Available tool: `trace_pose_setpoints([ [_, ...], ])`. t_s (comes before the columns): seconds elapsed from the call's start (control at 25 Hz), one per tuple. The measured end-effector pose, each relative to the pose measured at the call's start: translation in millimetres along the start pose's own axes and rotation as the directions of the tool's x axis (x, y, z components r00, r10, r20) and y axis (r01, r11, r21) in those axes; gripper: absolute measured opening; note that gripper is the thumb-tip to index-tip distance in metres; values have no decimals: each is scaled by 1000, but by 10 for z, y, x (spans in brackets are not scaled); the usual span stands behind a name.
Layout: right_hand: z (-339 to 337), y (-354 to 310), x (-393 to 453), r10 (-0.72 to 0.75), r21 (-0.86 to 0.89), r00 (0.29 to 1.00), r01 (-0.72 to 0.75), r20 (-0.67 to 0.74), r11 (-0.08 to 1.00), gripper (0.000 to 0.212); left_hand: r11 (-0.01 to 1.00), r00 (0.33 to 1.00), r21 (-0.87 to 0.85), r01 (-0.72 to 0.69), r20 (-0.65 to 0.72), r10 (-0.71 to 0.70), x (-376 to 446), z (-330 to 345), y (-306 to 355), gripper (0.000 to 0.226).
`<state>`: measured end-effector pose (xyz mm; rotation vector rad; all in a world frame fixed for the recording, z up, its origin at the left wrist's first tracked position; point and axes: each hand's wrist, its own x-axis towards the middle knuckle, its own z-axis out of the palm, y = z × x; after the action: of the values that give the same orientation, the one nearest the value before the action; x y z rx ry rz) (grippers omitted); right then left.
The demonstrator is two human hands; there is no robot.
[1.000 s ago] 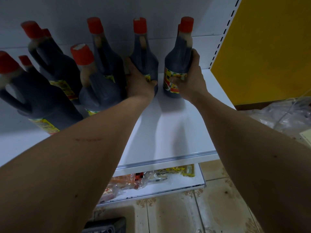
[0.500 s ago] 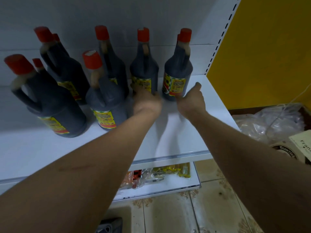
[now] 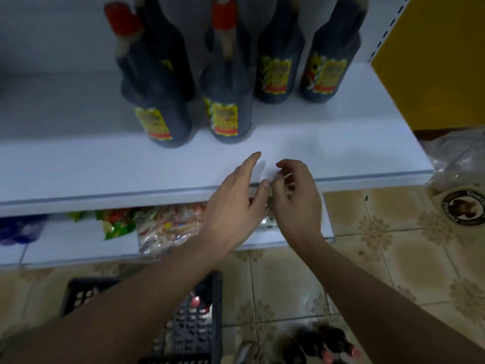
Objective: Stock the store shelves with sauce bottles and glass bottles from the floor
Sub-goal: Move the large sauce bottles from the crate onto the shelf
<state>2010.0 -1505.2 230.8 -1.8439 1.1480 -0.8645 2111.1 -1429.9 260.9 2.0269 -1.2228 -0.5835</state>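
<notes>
Patterned beige floor tiles [image 3: 378,261] run under everything, and nearest the person's feet a dark plastic crate [image 3: 194,327] sits on them with a pink-capped bottle top [image 3: 195,302] showing through its grid. Just right of the crate, at the bottom edge, a small cluster of dark bottles with reddish caps [image 3: 325,345] lies on the floor; they are blurred and I cannot tell how many there are. Both bare forearms reach up from there toward the shelving. Neither hand holds anything: the left hand [image 3: 236,203] has its fingers stretched out and loose, forefinger pointing over the shelf lip, while the right hand [image 3: 296,198] hangs just beside it with fingers loosely curled around nothing, the two nearly touching at the fingertips. Behind the hands, the lower shelf [image 3: 68,245] carries crinkled snack packets [image 3: 162,227] and something blue [image 3: 18,229] at the far left. Above it the white upper shelf [image 3: 341,153] has its front part bare, and further back stand the dark sauce bottles, upright and close together: two in front [image 3: 162,111] [image 3: 225,111] with yellow and red labels and red caps, two more behind at the right [image 3: 275,72] [image 3: 325,69] with their tops cut off by the view. Off to the right, a yellow panel [image 3: 433,61] rises beside the perforated shelf upright, with a clear plastic bag [image 3: 462,158] and a round printed lid [image 3: 464,208] on the floor below
</notes>
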Motion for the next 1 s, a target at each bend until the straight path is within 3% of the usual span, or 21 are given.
trace_pose_setpoints([
  [0.12, 174, -8, -434, -52, -69, 993, 59, 102, 996, 30, 993, 1000, 118, -11, 3, 11, -387, -176, -315, 51],
  [0.28, 494, 20, -1010, -48, -141, 923, 110, 381, 984, 44, 982, 1000, 188, 17, 9, -19, -857, -386, -823, 50],
  [0.4, 748, 66, -1385, 5, -243, 835, 154, 550, 958, 54, 965, 990, 224, 132, 13, -139, -1217, -445, -1260, 51],
  [0.52, 1034, 160, -1701, 54, -315, 777, 189, 627, 930, 55, 902, 943, 319, 290, 65, -327, -1620, -422, -1671, 61],
  [0.64, 1314, 273, -1963, 144, -413, 739, 194, 658, 890, 56, 821, 861, 350, 451, 71, -503, -1970, -386, -2045, 67],
  [0.76, 1624, 360, -2199, 256, -486, 693, 155, 674, 860, 50, 709, 717, 312, 633, 110, -689, -2310, -348, -2472, 67],
  [0.92, 2077, 566, -2420, 492, -558, 504, -26, 709, 830, 26, 540, 479, 249, 804, 266, -837, -2659, -246, -2992, 64],
  [1.0, 2272, 753, -2477, 567, -567, 426, -141, 705, 812, 21, 498, 438, 224, 838, 271, -857, -2742, -271, -3191, 53],
])
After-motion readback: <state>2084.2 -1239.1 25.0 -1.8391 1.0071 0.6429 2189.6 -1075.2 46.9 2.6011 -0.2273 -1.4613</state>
